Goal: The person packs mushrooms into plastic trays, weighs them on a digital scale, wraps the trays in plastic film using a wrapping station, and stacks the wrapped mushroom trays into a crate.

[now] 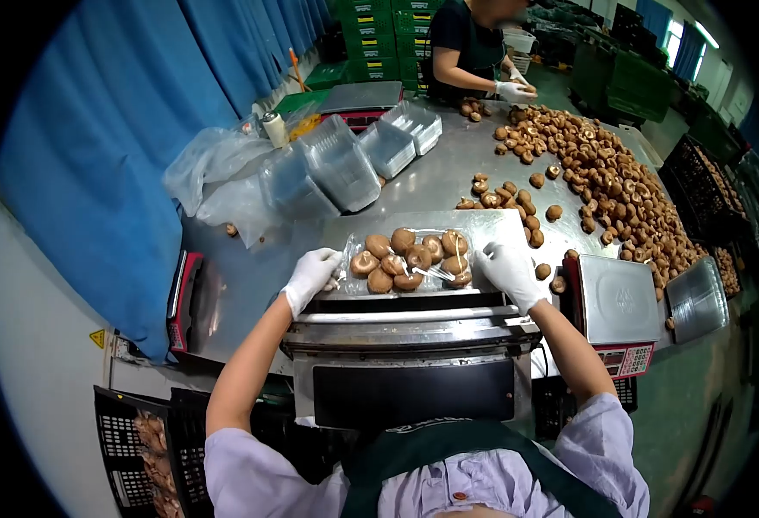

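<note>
At the centre of the frame, a shallow, glossy clear tray (354, 287) lies on a smooth metal plate (502, 226), filled with rounded brown mushrooms (418, 255) whose matte, leathery caps show pale rims and stems. The left hand (312, 274), in a thin white glove, sits at the tray's left end with its grip curled inward; the right hand (513, 274), gloved alike, bends its fingers just beside the right end. Whether either grip pinches the plastic I cannot tell. Below runs a pale cylindrical bar (405, 316). Ribbed, see-through stacked trays (338, 164) lean at upper left of centre near crumpled, milky plastic film (215, 164). A heap of knobbly loose mushrooms (621, 181) spreads over the brushed-metal table (444, 164) at upper right.
</note>
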Tool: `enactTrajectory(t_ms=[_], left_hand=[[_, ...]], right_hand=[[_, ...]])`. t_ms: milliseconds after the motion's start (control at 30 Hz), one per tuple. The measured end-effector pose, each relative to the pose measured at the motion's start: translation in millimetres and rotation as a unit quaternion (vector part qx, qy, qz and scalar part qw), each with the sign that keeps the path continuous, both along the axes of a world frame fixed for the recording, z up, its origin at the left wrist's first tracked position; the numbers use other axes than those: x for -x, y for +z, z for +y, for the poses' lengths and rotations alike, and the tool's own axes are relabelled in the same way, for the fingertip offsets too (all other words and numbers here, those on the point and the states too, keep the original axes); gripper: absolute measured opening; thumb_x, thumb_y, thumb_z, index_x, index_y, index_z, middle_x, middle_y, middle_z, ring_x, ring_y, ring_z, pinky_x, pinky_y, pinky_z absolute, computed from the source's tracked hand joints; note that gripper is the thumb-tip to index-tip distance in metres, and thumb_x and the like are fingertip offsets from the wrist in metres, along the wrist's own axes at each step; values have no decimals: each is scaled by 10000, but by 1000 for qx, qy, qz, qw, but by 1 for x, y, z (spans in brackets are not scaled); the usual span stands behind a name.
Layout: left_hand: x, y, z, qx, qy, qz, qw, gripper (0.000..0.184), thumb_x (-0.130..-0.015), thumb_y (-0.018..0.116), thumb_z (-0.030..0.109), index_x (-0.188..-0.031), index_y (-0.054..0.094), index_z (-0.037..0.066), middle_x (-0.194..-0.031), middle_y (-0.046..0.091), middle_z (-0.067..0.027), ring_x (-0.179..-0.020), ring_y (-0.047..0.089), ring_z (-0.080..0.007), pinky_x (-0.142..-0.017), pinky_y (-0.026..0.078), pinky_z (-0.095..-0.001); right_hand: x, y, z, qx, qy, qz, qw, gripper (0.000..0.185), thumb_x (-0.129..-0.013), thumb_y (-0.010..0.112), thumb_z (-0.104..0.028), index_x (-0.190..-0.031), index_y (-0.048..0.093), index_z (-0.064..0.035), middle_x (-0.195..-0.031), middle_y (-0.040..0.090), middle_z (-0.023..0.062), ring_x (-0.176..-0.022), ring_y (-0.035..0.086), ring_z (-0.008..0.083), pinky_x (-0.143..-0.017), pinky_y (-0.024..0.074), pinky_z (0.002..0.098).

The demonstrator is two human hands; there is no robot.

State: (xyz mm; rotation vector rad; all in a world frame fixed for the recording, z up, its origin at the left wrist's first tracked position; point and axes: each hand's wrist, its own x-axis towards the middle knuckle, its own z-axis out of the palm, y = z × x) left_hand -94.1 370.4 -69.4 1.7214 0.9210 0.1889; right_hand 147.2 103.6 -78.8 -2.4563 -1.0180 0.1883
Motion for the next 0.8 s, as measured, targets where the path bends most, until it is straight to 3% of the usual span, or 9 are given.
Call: enactTrajectory(t_ms=[67,167,267,300,333,400,567,667,800], left_hand=[[-10,-16,-2,-65,-77,86,991,360,-940,466,327,-877,617,6,-662,581,-53,-593,570,-116,-518,464,-276],[-11,-24,-14,-159,-33,2,987,375,-945,453,323,-798,569,-2,-609,567,-102,-517,559,-180,-533,441,-320],[25,-1,-57,-207,-6,-140,968,306,-958,444,241,-799,541,-2,-584,545,-85,-520,538,-184,-518,420,-328],[46,14,-84,-98,11,-121,988,244,-955,450,192,-831,534,0,-575,520,-113,-521,522,-229,-520,413,-343],[67,-10,-101,-257,16,-166,952,213,-951,454,180,-866,537,3,-602,516,-155,-526,514,-279,-522,413,-347],[113,-10,-152,-185,40,-99,977,162,-941,468,148,-921,552,10,-670,550,-184,-578,557,-302,-536,427,-346],[171,-48,-208,-35,13,91,995,202,-954,443,197,-886,553,43,-599,569,-163,-548,602,-328,-533,460,-391],[169,-63,-199,-131,-42,136,981,279,-953,413,260,-863,565,43,-677,604,-203,-682,599,-404,-633,464,-485],[153,-17,-185,-60,-55,209,975,319,-928,474,295,-795,597,33,-646,615,-168,-671,624,-358,-625,479,-430]], right_hand=[[-6,-13,7,12,4,106,994,364,-885,514,-320,-844,655,14,-699,645,193,-665,649,290,-663,494,358],[7,-5,-5,-156,-23,235,959,372,-904,525,-319,-812,649,19,-658,602,211,-645,633,252,-613,473,352],[37,12,-40,-169,-2,193,967,301,-942,489,-237,-803,602,5,-600,582,65,-568,583,130,-575,460,285],[58,9,-60,-192,3,186,964,287,-945,489,-215,-799,596,7,-612,576,68,-566,575,129,-578,458,291],[80,7,-81,-215,7,180,960,274,-949,488,-193,-795,591,9,-625,569,71,-564,567,128,-580,456,296],[126,12,-122,-205,26,178,962,251,-952,478,-156,-803,578,19,-667,579,89,-574,572,130,-562,448,299],[179,-47,-180,-20,-10,329,944,283,-949,490,-237,-816,569,0,-669,569,241,-678,600,415,-567,461,423],[168,-37,-169,56,43,262,963,287,-946,490,-251,-833,581,-2,-667,580,231,-670,607,397,-579,465,429],[156,3,-160,38,6,208,977,251,-896,579,-274,-861,611,-27,-630,621,177,-576,640,297,-551,493,367]])
